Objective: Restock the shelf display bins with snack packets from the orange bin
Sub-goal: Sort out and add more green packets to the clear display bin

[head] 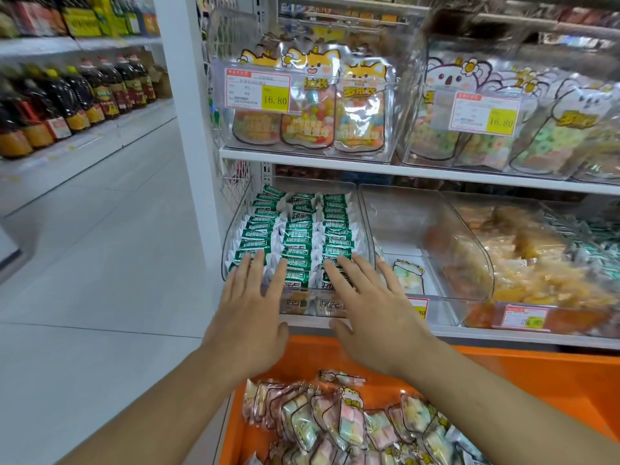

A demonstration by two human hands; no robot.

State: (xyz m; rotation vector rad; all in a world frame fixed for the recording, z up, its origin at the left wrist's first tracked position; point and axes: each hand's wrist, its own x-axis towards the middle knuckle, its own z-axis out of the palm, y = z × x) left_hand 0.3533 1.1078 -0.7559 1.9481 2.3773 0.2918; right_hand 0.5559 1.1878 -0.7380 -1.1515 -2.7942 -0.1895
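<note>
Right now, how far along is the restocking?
Done, it seems: the left bin is packed with neat rows of green packets. In hand: nothing; the left hand and right hand lie flat over that bin's front. Left: the middle bin holds just one packet, and the orange bin still holds many pastel packets.

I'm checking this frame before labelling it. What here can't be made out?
Head view only:
- Front packets in the green-packet bin: covered by the left hand and right hand.
- Orange bin: cut off by the bottom and right edges.
- Small print on the price tag: too small.
- Right-hand bin of yellow snacks: blurred.
- Near-empty clear bin: rear contents unclear through glare.
</note>
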